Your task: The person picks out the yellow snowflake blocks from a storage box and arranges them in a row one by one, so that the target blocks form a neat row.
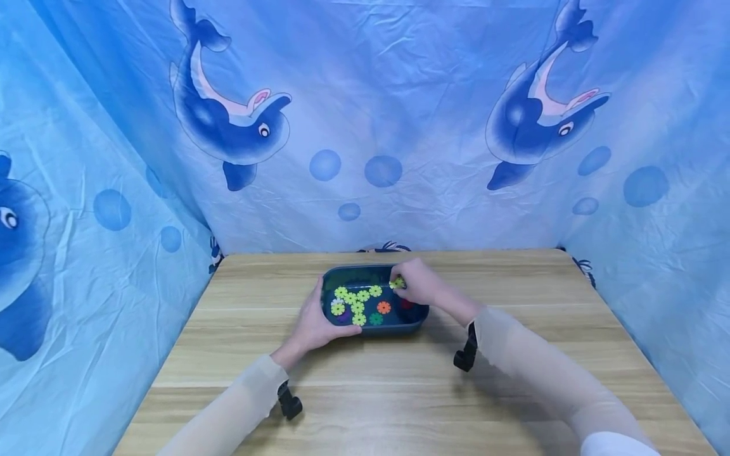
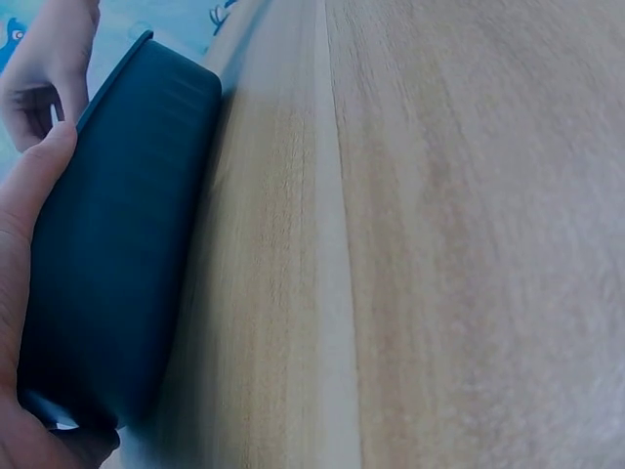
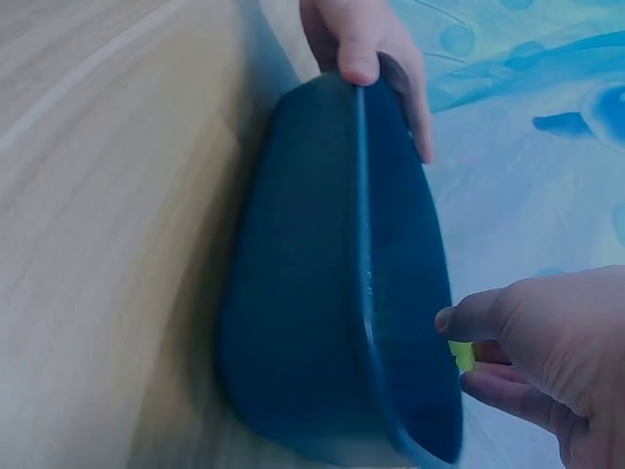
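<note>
Tray [image 1: 393, 329] holds flower-shaped discs [image 1: 357, 307], mostly yellow.

Bright head view, dimmer, softer wrist views

Wrinkled blue cloth [image 1: 445, 95] hangs at the back and along both sides, printed with dolphins [image 1: 228, 142] and round bubbles [image 1: 383, 171]; a wood-grain counter [image 1: 388, 399], crossed by pale streaks, stretches towards the back cloth; soft shadows lie on its surface.
</note>
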`<state>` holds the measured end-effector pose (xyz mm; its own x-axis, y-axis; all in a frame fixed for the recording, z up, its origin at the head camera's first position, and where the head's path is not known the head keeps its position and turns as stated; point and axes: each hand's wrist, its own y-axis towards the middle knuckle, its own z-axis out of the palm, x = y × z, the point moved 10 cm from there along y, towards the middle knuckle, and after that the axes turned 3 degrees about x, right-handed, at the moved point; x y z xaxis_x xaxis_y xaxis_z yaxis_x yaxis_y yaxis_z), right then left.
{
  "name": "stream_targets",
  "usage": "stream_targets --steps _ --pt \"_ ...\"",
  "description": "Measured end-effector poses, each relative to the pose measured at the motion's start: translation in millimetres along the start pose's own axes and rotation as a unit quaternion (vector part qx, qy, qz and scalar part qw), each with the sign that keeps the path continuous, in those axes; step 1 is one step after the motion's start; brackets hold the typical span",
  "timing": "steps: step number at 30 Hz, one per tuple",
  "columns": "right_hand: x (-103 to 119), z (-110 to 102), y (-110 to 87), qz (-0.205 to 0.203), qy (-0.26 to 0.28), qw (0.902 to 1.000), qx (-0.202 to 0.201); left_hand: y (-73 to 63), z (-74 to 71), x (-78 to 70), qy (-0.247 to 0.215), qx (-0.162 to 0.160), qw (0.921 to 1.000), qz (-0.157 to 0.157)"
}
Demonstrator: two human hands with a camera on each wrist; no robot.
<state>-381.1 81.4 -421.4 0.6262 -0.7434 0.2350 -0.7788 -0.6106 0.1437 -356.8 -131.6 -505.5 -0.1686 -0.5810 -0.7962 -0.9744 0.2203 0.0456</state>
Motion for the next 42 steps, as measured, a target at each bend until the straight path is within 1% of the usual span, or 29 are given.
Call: stream_targets --steps 7,14,19,29,38,42 --pt "-11 -21 -8.4 0.016 -0.001 0.9999 -0.006 -1.1 -1.9 0.8 0.008 -0.002 0.9999 -0.01" --pt "-25 -31 -15.9 0.045 0.002 0.999 -0.003 -2.5 -1.8 1.9 0.012 0.001 0.9998 -0.015" --pt "-33 -37 -22.8 0.05 0.017 0.9985 -0.015 -2.7 -1.1 1.9 0.014 0.003 0.9998 -0.014" --pt "-54 -39 -34.8 0.068 0.018 0.9973 -0.022 -4.5 0.1 0.6 0.003 0.006 0.9999 -0.016" --pt "-66 -36 -45.2 0.045 0.009 0.9981 -0.043 -4.1 0.8 0.8 0.012 0.006 0.9998 -0.018" --pt "-71 -34 -47.9 0.05 0.006 0.9979 -0.041 -3.7 0.3 0.0 0.014 0.004 0.9998 -0.015"
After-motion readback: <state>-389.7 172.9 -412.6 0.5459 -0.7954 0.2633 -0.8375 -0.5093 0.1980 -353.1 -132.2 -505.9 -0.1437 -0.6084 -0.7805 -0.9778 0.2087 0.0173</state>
